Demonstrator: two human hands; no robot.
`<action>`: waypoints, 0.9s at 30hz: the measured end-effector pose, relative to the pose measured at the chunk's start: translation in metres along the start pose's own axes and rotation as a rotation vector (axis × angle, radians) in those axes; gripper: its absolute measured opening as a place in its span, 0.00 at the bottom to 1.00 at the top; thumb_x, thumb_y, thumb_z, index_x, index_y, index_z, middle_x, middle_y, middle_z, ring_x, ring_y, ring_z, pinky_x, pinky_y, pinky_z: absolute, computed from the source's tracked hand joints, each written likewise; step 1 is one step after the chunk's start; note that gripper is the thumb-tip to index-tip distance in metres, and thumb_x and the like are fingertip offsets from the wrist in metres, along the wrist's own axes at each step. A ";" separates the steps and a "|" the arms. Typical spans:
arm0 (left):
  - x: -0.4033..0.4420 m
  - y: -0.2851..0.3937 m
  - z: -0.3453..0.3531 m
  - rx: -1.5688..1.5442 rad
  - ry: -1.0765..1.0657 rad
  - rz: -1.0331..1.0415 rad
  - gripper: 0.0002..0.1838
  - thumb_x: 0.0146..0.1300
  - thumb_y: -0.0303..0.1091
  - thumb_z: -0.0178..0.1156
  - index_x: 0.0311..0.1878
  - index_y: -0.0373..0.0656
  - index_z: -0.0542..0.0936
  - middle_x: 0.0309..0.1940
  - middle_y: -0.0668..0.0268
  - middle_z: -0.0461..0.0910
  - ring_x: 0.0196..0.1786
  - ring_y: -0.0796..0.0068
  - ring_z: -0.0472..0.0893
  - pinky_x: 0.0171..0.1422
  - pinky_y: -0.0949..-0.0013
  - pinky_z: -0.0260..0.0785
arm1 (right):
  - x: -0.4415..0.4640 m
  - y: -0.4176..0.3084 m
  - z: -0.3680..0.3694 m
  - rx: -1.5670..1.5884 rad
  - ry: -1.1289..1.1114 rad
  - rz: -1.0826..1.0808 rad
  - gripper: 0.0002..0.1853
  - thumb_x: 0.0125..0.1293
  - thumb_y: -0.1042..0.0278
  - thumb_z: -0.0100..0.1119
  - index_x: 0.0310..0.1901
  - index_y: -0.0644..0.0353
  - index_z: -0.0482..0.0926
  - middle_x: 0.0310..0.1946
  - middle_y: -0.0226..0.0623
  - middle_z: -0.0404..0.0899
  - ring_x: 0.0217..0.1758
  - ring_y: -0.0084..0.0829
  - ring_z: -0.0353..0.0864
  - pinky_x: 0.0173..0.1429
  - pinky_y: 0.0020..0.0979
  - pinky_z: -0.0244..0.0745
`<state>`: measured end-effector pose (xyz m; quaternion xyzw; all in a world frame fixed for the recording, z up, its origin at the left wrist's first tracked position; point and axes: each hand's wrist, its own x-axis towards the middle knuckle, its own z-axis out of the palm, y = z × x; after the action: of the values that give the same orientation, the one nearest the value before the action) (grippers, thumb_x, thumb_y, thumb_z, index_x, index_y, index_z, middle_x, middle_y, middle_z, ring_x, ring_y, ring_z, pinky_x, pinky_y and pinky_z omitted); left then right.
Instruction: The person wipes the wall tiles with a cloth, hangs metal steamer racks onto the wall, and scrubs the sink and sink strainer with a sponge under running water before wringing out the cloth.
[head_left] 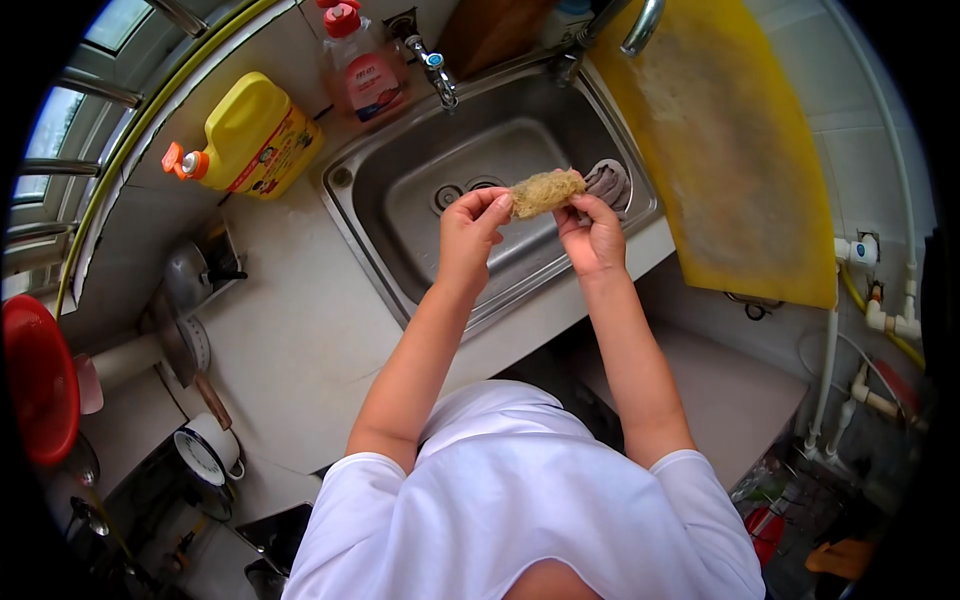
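A yellowish-brown, fibrous loofah sponge (pixel 545 193) is stretched between my two hands above the metal sink (pixel 400 190). My left hand (pixel 470 235) pinches its left end between thumb and fingers. At the other end, my right hand (pixel 592 237) grips it the same way; some of those fingers are hidden behind the loofah. Just beyond my right hand, a crumpled grey-brown cloth (pixel 608 184) lies at the right side of the sink. The drain (pixel 447 198) shows to the left of the loofah.
A small tap (pixel 437 72) and a curved spout (pixel 643 28) stand behind the sink. A yellow jug (pixel 262 140) and a pink-labelled soap bottle (pixel 365 75) are at the back left. A yellow-edged board (pixel 740 150) rises on the right. A white mug (pixel 205 450) sits at lower left.
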<state>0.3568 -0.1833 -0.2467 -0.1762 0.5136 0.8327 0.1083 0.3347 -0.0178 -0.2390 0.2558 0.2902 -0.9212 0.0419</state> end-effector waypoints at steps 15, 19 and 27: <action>-0.010 -0.013 0.001 0.359 0.152 0.765 0.06 0.58 0.22 0.64 0.39 0.41 0.82 0.34 0.69 0.76 0.37 0.80 0.75 0.38 0.77 0.68 | -0.002 0.013 -0.009 -0.101 -0.005 0.107 0.20 0.60 0.66 0.67 0.53 0.53 0.72 0.49 0.33 0.76 0.55 0.31 0.74 0.60 0.45 0.74; -0.012 -0.021 -0.002 0.513 0.133 0.893 0.11 0.51 0.17 0.66 0.37 0.43 0.84 0.32 0.67 0.76 0.35 0.74 0.75 0.35 0.73 0.67 | -0.008 0.020 -0.005 -0.138 -0.039 0.095 0.17 0.60 0.71 0.66 0.50 0.53 0.74 0.47 0.31 0.77 0.51 0.28 0.76 0.59 0.42 0.76; -0.014 -0.032 -0.003 0.505 0.148 0.853 0.10 0.47 0.18 0.68 0.33 0.43 0.82 0.30 0.67 0.75 0.33 0.72 0.75 0.34 0.71 0.67 | -0.003 0.018 -0.005 -0.183 -0.037 0.054 0.16 0.59 0.80 0.62 0.49 0.56 0.75 0.45 0.32 0.79 0.50 0.28 0.78 0.58 0.38 0.77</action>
<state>0.3819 -0.1716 -0.2677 0.0226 0.7318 0.6377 -0.2392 0.3435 -0.0302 -0.2505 0.2416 0.3653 -0.8939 0.0951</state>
